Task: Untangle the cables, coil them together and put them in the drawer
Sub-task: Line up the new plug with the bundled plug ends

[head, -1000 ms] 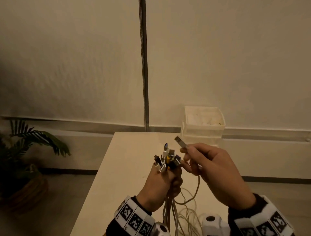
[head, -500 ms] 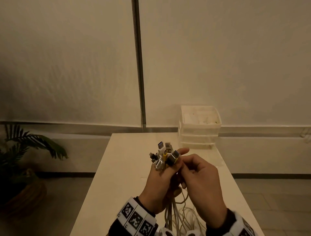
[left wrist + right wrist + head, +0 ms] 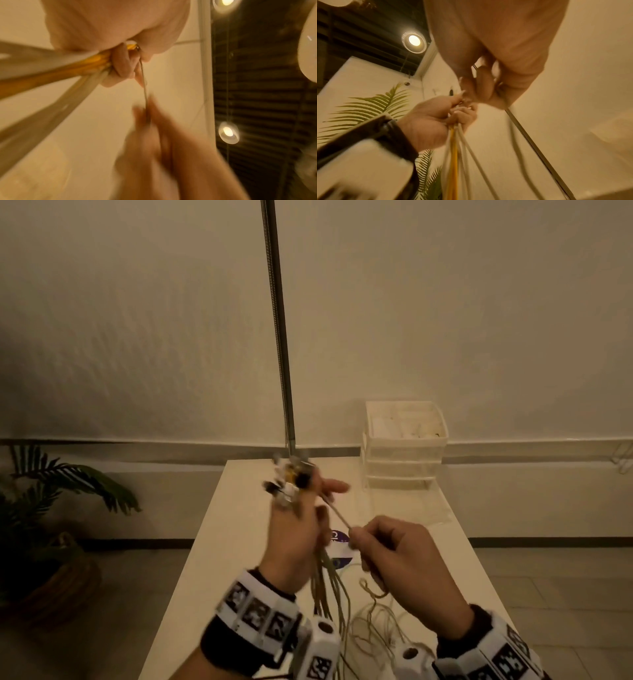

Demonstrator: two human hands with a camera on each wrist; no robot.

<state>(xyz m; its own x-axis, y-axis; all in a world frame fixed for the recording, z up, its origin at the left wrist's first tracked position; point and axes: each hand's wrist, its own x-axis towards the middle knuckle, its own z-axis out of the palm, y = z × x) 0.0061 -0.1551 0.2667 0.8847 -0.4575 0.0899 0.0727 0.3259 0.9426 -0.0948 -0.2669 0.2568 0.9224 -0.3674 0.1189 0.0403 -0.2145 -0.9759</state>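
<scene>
My left hand (image 3: 296,529) grips a bundle of cables (image 3: 325,587) upright above the table, and their plugs (image 3: 289,481) stick out in a cluster above the fist. White and yellow cables (image 3: 51,73) run out of that fist in the left wrist view. My right hand (image 3: 387,553) pinches one thin cable (image 3: 337,515) that stretches taut from the plug cluster down to its fingertips. The same cable (image 3: 537,147) trails below the right hand in the right wrist view. Loose loops of cable (image 3: 373,628) lie on the table beneath both hands.
A stack of clear plastic drawers (image 3: 404,446) stands at the far right end of the white table (image 3: 239,542). A metal pole (image 3: 277,320) rises behind the table. A potted plant (image 3: 51,508) sits on the floor at the left. A round sticker (image 3: 339,549) lies under the hands.
My right hand has let the plug join the cluster, then slid down and to the right along its cable, drawing it taut. The left hand has risen slightly.
</scene>
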